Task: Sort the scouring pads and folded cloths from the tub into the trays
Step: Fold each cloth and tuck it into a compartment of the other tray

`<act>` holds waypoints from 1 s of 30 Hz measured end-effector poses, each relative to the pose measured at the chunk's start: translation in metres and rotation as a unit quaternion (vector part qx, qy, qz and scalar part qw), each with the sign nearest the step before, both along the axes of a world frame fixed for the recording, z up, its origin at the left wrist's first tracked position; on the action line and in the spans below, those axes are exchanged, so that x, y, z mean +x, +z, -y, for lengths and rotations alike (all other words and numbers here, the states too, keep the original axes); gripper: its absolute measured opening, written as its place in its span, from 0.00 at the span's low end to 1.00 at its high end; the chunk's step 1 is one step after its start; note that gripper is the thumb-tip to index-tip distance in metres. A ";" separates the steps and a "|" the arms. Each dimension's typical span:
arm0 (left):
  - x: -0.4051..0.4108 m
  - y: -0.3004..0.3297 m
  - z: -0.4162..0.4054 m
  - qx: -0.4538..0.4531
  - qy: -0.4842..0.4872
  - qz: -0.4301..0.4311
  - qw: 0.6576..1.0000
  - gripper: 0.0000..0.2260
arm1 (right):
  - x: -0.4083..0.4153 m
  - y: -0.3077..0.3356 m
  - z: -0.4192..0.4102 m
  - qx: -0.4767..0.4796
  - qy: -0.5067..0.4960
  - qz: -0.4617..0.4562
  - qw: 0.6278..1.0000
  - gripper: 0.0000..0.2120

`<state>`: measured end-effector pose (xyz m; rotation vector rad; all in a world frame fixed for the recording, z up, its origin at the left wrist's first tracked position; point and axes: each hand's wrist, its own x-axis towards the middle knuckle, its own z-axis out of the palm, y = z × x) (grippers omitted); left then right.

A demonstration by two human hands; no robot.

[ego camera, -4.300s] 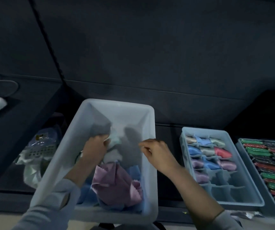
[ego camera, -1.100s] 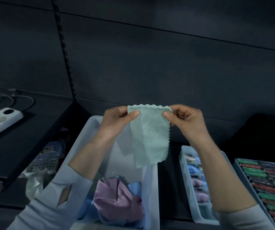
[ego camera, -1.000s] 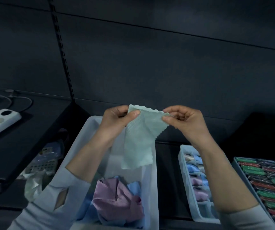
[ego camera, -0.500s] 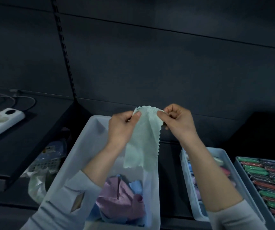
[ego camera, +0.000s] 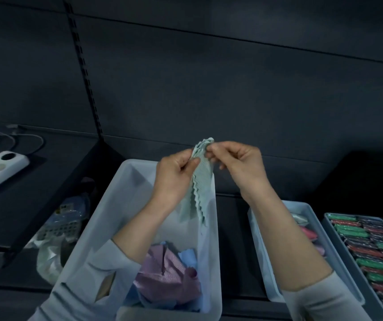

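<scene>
Both hands, the left hand (ego camera: 174,179) and right hand (ego camera: 241,167), pinch the top edge of a pale green scalloped cloth (ego camera: 200,184) together above the translucent white plastic tub (ego camera: 107,218); it hangs limp, light, probably doubled over, best held by its corners

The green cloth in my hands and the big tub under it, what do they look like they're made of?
Green cloth: seemingly thin microfibre or similar woven fabric, matte, with a fine grid texture and zigzag-cut edges; it hangs limp. Tub: probably moulded plastic, pale and slightly translucent, with smooth walls and rounded corners.
</scene>
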<state>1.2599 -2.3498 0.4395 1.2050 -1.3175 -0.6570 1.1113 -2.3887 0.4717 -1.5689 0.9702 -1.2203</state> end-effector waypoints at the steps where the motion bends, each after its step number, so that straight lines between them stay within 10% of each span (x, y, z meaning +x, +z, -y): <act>1: 0.003 0.004 0.000 0.010 0.001 -0.025 1.000 0.09 | -0.006 -0.004 0.001 -0.003 -0.017 0.007 1.000 0.03; 8: 0.016 0.034 0.000 0.102 -0.098 -0.241 0.960 0.10 | -0.024 -0.046 -0.006 0.129 0.165 -0.053 0.976 0.19; 14: 0.025 0.033 0.013 0.152 -0.088 -0.344 0.922 0.11 | -0.004 -0.049 -0.013 0.158 0.124 0.026 0.979 0.09; 21: 0.012 -0.022 -0.007 0.271 -0.116 -0.210 0.932 0.10 | 0.001 -0.060 -0.014 0.151 0.023 0.005 0.988 0.08; 30: 0.010 -0.021 -0.005 0.119 -0.050 -0.132 0.983 0.11 | -0.012 -0.044 -0.012 0.166 0.083 0.008 0.983 0.10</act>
